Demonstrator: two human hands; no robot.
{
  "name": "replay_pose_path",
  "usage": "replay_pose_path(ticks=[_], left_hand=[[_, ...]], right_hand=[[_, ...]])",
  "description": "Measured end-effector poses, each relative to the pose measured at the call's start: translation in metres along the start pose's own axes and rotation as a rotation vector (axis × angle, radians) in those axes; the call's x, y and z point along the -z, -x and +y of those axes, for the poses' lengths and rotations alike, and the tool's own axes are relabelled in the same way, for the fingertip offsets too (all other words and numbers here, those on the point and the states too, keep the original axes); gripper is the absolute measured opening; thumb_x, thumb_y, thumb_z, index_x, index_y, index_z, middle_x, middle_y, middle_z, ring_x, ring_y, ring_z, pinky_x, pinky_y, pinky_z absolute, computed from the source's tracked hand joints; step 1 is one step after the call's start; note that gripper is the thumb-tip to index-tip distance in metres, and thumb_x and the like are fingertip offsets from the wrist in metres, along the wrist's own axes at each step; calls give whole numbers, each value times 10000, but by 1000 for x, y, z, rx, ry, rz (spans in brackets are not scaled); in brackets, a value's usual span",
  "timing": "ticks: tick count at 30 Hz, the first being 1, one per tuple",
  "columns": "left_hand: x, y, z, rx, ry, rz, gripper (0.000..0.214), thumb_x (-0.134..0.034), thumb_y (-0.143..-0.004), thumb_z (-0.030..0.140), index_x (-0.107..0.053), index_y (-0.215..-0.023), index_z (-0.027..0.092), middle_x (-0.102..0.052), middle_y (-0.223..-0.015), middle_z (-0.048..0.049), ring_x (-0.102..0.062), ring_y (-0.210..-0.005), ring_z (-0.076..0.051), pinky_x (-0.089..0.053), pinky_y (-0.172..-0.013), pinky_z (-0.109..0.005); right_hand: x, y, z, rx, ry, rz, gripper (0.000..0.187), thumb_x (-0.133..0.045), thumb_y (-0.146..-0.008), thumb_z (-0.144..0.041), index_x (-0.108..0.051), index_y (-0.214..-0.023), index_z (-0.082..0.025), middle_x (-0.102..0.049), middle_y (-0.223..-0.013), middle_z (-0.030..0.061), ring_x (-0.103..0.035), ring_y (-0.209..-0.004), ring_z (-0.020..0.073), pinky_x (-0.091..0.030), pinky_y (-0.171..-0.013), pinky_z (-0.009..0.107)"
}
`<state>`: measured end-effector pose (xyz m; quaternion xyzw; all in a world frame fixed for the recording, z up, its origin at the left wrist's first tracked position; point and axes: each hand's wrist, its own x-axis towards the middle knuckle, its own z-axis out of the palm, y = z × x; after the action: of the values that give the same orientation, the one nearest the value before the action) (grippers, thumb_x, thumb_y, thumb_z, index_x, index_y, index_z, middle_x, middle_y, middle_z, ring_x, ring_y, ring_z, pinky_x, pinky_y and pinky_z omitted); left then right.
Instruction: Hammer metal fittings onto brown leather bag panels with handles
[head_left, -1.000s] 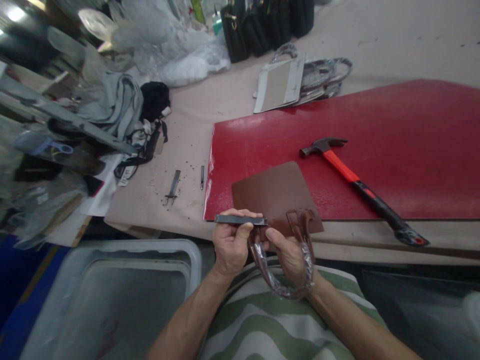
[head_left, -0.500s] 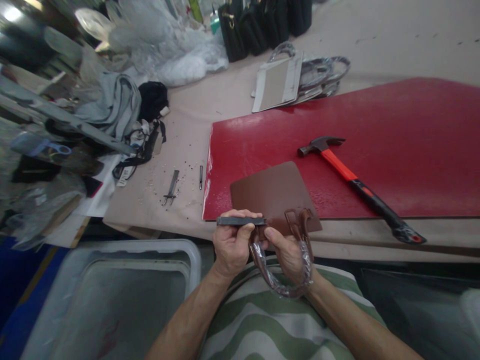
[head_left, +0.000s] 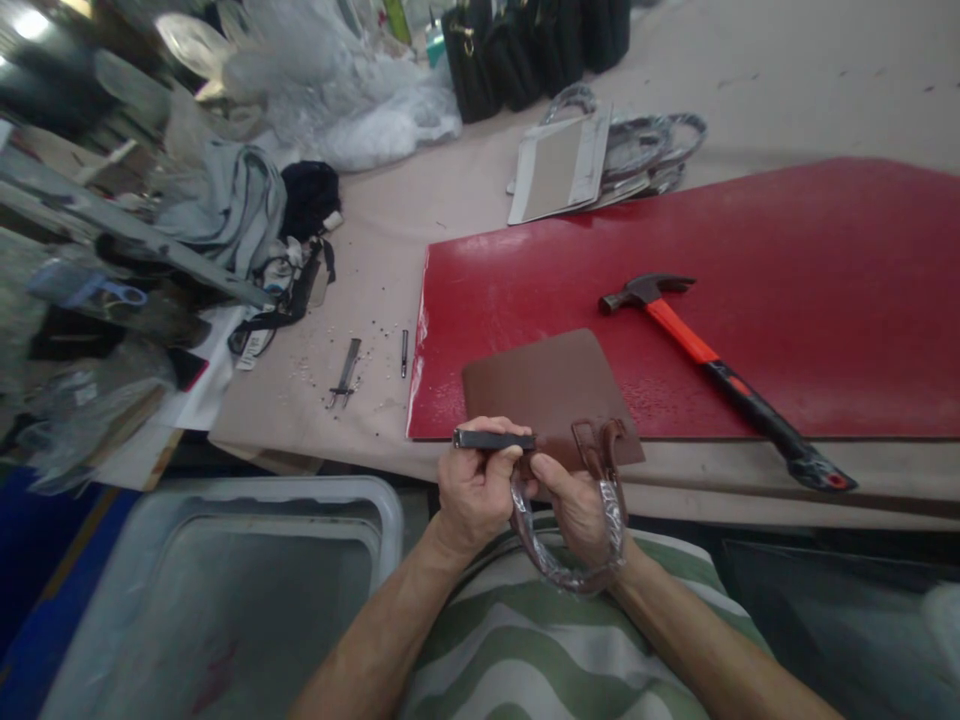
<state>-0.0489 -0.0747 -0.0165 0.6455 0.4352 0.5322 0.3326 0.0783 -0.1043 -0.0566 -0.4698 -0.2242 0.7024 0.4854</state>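
My left hand [head_left: 474, 490] is closed round a dark flat metal tool [head_left: 491, 440], held level at the table's near edge. My right hand [head_left: 574, 505] pinches one end of a brown bag handle [head_left: 571, 572] wrapped in clear plastic; the loop hangs down over my striped shirt. The tool's right tip meets that handle end. The handle's other end lies on a brown leather panel [head_left: 544, 385] that rests on the red board [head_left: 750, 270].
A hammer [head_left: 712, 365] with an orange-and-black handle lies on the red board to the right. Small metal tools [head_left: 345, 373] lie on the beige table at left. A grey plastic bin [head_left: 225, 590] stands below left. Black bags [head_left: 525, 50] and cloth clutter fill the back.
My left hand has shifted a little to the right, so less of the tool sticks out on the left. The handle and right hand stay put.
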Motion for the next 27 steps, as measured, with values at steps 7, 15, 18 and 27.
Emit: replay_pose_path(ticks=[7, 15, 18, 27], left_hand=[[-1, -9, 4, 22, -28, -49, 100, -594, -982, 212, -554, -1073, 199, -713, -974, -59, -750, -905, -195, -618, -840, -321], [1, -14, 0, -6, -64, -84, 107, -594, -967, 191, -563, -1068, 207, -710, -974, -55, -748, -892, -186, -613, -837, -306], [1, -15, -1, -107, -153, -97, 127, -594, -948, 169, -567, -1066, 208, -712, -971, -58, -743, -899, -188, -606, -849, -305], [0, -32, 5, -202, -234, -94, 99, -582, -935, 154, -601, -1019, 203, -713, -938, -48, -730, -856, -168, -594, -800, -258]], right_hand=[[2, -1, -4, -32, 14, 2, 532, -786, -667, -711, -688, -585, -195, -726, -740, 66, -650, -762, 221, -507, -916, 424], [3, -1, -6, -26, 64, -28, 541, -751, -706, -725, -672, -594, -201, -711, -720, 48, -639, -750, 215, -508, -867, 402], [5, -2, -4, -12, 85, -30, 524, -735, -746, -703, -675, -614, -200, -695, -703, 36, -627, -752, 206, -497, -864, 387], [-1, -10, -7, 77, 100, 16, 457, -709, -820, -615, -694, -626, -202, -688, -675, 40, -632, -721, 201, -514, -844, 388]])
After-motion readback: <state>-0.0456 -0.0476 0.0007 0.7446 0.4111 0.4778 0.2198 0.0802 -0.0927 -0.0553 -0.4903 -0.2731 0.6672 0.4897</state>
